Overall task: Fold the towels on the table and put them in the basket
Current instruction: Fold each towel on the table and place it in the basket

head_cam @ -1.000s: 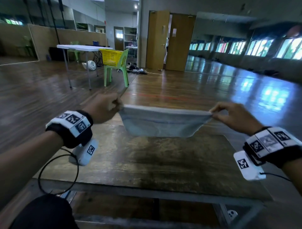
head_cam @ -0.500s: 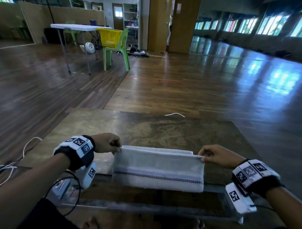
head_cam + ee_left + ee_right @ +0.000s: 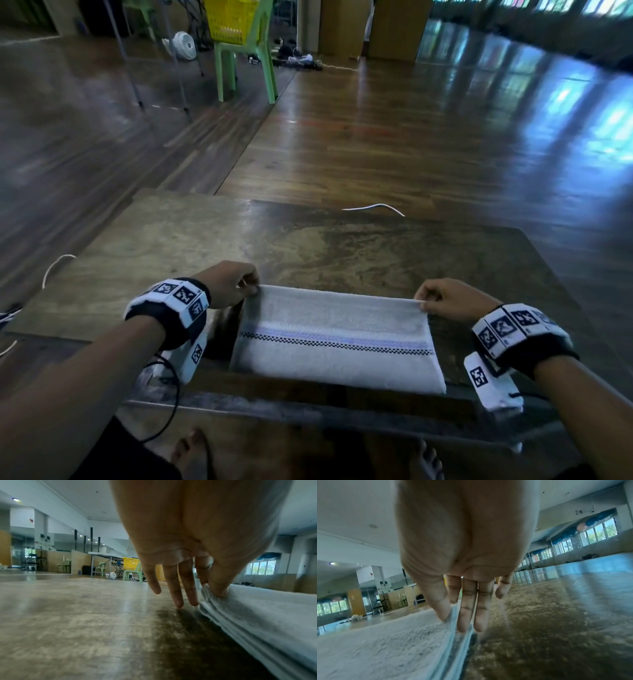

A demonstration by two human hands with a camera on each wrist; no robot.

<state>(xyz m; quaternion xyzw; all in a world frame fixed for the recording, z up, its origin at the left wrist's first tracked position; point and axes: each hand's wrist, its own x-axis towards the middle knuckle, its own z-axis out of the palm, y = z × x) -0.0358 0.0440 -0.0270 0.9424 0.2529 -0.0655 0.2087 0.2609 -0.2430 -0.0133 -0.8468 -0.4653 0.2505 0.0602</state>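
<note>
- Head view: I see the towel (image 3: 337,337) lying folded in the lower centre of the frame, flat on the table (image 3: 205,236), its near edge just past the table's front edge. My left hand (image 3: 227,284) pinches the far-left corner; my right hand (image 3: 448,299) pinches the far-right corner. The yellow basket (image 3: 231,19) sits on a green chair (image 3: 248,65) at the top of the frame, well apart from the table.
- Left wrist view: thumb and forefinger grasp the stacked towel layers at centre right; the other 3 fingers (image 3: 176,588) hang straight, tips at the table surface beside the towel.
- Right wrist view: the thumb (image 3: 439,601) presses the top layer at centre frame, clamping the corner against the fingers; several layers show along the edge.
- Step in hand, as I judge it: laying down a fold, with 1 towel in view.
- Next move, as I judge it: release both corners, smooth or fold once more, then carry the bundle to the basket, keeping the layers aligned.
</note>
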